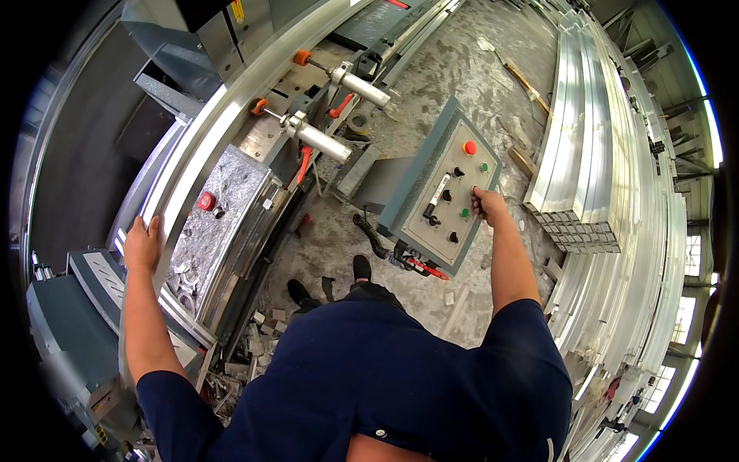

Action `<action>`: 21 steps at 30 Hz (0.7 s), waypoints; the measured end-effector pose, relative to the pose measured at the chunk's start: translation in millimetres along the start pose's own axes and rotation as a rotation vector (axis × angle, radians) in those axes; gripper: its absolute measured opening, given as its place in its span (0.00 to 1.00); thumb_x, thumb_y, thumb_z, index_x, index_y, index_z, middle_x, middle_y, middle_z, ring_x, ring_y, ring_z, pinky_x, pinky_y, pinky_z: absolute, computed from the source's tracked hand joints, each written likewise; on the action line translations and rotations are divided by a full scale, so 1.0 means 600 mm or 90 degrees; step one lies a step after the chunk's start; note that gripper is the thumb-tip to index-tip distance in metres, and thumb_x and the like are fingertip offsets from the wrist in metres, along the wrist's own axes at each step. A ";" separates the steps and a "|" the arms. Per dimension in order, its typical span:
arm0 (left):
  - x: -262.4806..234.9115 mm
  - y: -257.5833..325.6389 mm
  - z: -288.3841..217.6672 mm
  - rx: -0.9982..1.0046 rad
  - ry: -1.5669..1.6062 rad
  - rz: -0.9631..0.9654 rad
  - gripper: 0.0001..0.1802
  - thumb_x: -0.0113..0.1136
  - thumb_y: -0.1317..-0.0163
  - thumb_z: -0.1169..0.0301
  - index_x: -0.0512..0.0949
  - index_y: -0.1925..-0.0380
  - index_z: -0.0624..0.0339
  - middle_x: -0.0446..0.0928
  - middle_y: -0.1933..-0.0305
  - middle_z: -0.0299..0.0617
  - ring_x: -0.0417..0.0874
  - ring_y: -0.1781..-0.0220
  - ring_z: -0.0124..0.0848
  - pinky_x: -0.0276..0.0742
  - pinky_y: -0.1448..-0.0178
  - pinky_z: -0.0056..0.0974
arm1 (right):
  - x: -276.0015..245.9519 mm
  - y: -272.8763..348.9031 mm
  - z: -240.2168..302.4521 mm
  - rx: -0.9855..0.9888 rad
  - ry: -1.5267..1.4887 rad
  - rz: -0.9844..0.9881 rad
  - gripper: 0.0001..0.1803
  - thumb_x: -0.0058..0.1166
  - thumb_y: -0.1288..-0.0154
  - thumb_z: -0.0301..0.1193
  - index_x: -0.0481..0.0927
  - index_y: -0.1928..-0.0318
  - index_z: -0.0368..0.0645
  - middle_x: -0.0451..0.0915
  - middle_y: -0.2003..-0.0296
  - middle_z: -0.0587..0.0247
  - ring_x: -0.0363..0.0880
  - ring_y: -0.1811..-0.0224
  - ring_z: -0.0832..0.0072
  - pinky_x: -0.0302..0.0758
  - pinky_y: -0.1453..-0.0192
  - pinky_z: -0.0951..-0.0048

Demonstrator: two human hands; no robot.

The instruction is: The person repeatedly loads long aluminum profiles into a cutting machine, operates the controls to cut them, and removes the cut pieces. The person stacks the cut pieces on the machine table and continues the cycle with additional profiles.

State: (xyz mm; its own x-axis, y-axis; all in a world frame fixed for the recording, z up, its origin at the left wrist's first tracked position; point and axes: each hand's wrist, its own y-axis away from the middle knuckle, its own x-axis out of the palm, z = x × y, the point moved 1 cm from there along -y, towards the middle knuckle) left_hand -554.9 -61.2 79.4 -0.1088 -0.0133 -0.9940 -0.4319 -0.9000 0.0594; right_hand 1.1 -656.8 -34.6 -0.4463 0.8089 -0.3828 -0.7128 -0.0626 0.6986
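My left hand [142, 245] is closed on the edge of a long silvery aluminium profile [202, 137], which lies along the machine bed. My right hand [489, 206] is at the right side of a tilted control panel [419, 223], its fingers curled together against the panel face. Whatever is under those fingertips is hidden. On the panel are a red mushroom button [469, 147], several black knobs and green buttons, and a marker pen [437, 195] lying across the face. Two clamp cylinders [319, 143] with orange tips point at the profile.
A metal-shaving-covered box with a red button [206, 201] stands beside the profile. Stacked aluminium profiles [577, 154] fill the right side. A wooden-handled tool [527, 86] lies on the dusty floor. Offcuts [265, 331] are heaped near my feet, and a dark hose [373, 237] hangs under the panel.
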 end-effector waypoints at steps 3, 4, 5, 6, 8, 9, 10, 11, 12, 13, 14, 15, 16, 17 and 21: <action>-0.002 0.002 -0.004 0.000 0.002 -0.004 0.32 0.45 0.31 0.40 0.74 0.59 0.64 0.81 0.59 0.62 0.81 0.54 0.61 0.74 0.51 0.58 | -0.011 -0.010 0.009 0.035 0.045 0.007 0.19 0.57 0.31 0.45 0.77 0.74 0.45 0.71 0.82 0.71 0.64 0.84 0.78 0.59 0.79 0.73; -0.001 0.002 -0.005 0.001 0.005 -0.005 0.32 0.45 0.31 0.40 0.74 0.59 0.64 0.81 0.59 0.62 0.81 0.54 0.61 0.74 0.51 0.58 | -0.014 -0.012 0.011 0.037 0.076 0.005 0.19 0.58 0.32 0.44 0.78 0.74 0.43 0.72 0.81 0.71 0.66 0.83 0.78 0.60 0.78 0.73; -0.001 0.002 -0.003 0.001 0.007 -0.008 0.32 0.45 0.31 0.40 0.74 0.59 0.64 0.81 0.60 0.61 0.81 0.55 0.61 0.74 0.51 0.58 | -0.011 -0.010 0.024 0.032 0.107 0.005 0.20 0.58 0.32 0.44 0.79 0.73 0.42 0.73 0.81 0.70 0.67 0.82 0.77 0.62 0.78 0.73; 0.001 0.001 0.000 0.001 0.010 -0.010 0.32 0.45 0.31 0.40 0.74 0.59 0.63 0.81 0.60 0.61 0.81 0.55 0.61 0.75 0.51 0.58 | -0.012 -0.003 0.034 -0.031 0.220 -0.024 0.20 0.58 0.32 0.45 0.80 0.72 0.39 0.74 0.80 0.68 0.69 0.81 0.76 0.64 0.77 0.72; 0.001 0.003 0.001 0.003 0.012 -0.012 0.31 0.46 0.31 0.40 0.74 0.60 0.63 0.82 0.61 0.59 0.81 0.55 0.60 0.75 0.52 0.58 | -0.009 0.027 0.052 -0.159 0.445 -0.085 0.22 0.59 0.33 0.45 0.81 0.69 0.35 0.77 0.78 0.65 0.74 0.79 0.75 0.69 0.75 0.71; 0.003 0.005 0.005 -0.001 0.013 -0.015 0.31 0.46 0.31 0.40 0.74 0.60 0.62 0.82 0.61 0.59 0.82 0.56 0.60 0.75 0.52 0.58 | 0.004 0.045 0.063 -0.200 0.433 -0.055 0.22 0.59 0.34 0.45 0.82 0.67 0.33 0.79 0.76 0.61 0.76 0.78 0.74 0.72 0.73 0.70; 0.006 0.005 0.008 -0.005 0.014 -0.018 0.31 0.46 0.31 0.40 0.75 0.60 0.62 0.82 0.61 0.59 0.82 0.56 0.60 0.75 0.53 0.59 | 0.022 0.067 0.071 -0.240 0.420 -0.025 0.23 0.59 0.35 0.45 0.82 0.65 0.32 0.81 0.75 0.57 0.79 0.76 0.72 0.75 0.70 0.69; 0.008 0.002 0.010 -0.004 0.014 -0.019 0.31 0.46 0.31 0.41 0.75 0.60 0.62 0.82 0.61 0.59 0.82 0.56 0.60 0.75 0.53 0.59 | 0.040 0.089 0.077 -0.275 0.407 0.004 0.24 0.59 0.37 0.45 0.82 0.64 0.30 0.83 0.73 0.54 0.81 0.74 0.71 0.77 0.68 0.68; 0.007 -0.001 0.008 -0.006 0.001 -0.011 0.31 0.46 0.31 0.41 0.75 0.59 0.62 0.82 0.61 0.59 0.82 0.56 0.60 0.75 0.53 0.59 | 0.059 0.106 0.079 -0.273 0.388 0.072 0.21 0.59 0.37 0.43 0.84 0.63 0.33 0.83 0.71 0.50 0.83 0.70 0.64 0.78 0.64 0.63; 0.006 0.000 0.008 -0.010 0.002 -0.006 0.31 0.46 0.31 0.41 0.75 0.59 0.62 0.82 0.61 0.59 0.82 0.56 0.60 0.75 0.53 0.59 | 0.075 0.111 0.080 -0.326 0.467 0.060 0.20 0.59 0.36 0.42 0.84 0.62 0.34 0.84 0.70 0.49 0.84 0.68 0.61 0.78 0.62 0.62; 0.004 -0.002 0.005 -0.010 0.003 -0.002 0.31 0.46 0.31 0.41 0.75 0.59 0.62 0.82 0.61 0.59 0.82 0.56 0.60 0.75 0.52 0.59 | 0.086 0.117 0.081 -0.378 0.544 0.044 0.18 0.58 0.36 0.41 0.84 0.62 0.35 0.84 0.69 0.48 0.84 0.66 0.58 0.78 0.60 0.60; 0.004 -0.004 0.005 -0.011 0.004 0.001 0.31 0.45 0.31 0.40 0.75 0.59 0.62 0.82 0.61 0.60 0.82 0.56 0.60 0.75 0.52 0.59 | 0.100 0.125 0.081 -0.430 0.621 0.029 0.17 0.58 0.36 0.40 0.84 0.61 0.36 0.84 0.68 0.47 0.84 0.63 0.55 0.79 0.58 0.59; 0.004 -0.005 0.005 -0.009 0.004 0.001 0.32 0.45 0.31 0.40 0.75 0.59 0.62 0.82 0.61 0.60 0.82 0.56 0.60 0.75 0.52 0.59 | 0.112 0.131 0.084 -0.442 0.680 0.002 0.14 0.58 0.37 0.37 0.82 0.61 0.38 0.84 0.67 0.46 0.83 0.59 0.51 0.78 0.54 0.56; 0.006 -0.004 0.006 -0.005 0.003 0.005 0.32 0.45 0.31 0.40 0.75 0.58 0.62 0.82 0.61 0.60 0.82 0.56 0.60 0.75 0.51 0.59 | 0.111 0.126 0.079 -0.509 0.737 -0.019 0.13 0.58 0.37 0.36 0.82 0.61 0.38 0.84 0.67 0.46 0.83 0.60 0.51 0.78 0.54 0.56; 0.012 -0.008 0.010 0.000 0.001 -0.011 0.32 0.45 0.31 0.40 0.75 0.56 0.62 0.82 0.59 0.60 0.82 0.55 0.60 0.75 0.50 0.59 | 0.099 0.131 0.076 -0.678 0.811 -0.044 0.12 0.59 0.40 0.35 0.81 0.63 0.37 0.83 0.68 0.47 0.83 0.61 0.51 0.78 0.54 0.55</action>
State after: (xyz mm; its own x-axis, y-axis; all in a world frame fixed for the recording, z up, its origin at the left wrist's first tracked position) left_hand -559.2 -54.4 72.7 -0.0997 0.0009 -0.9950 -0.4330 -0.9004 0.0426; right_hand -56.7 -587.1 24.8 -0.1447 -0.1042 -0.9840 -0.5358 -0.8278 0.1664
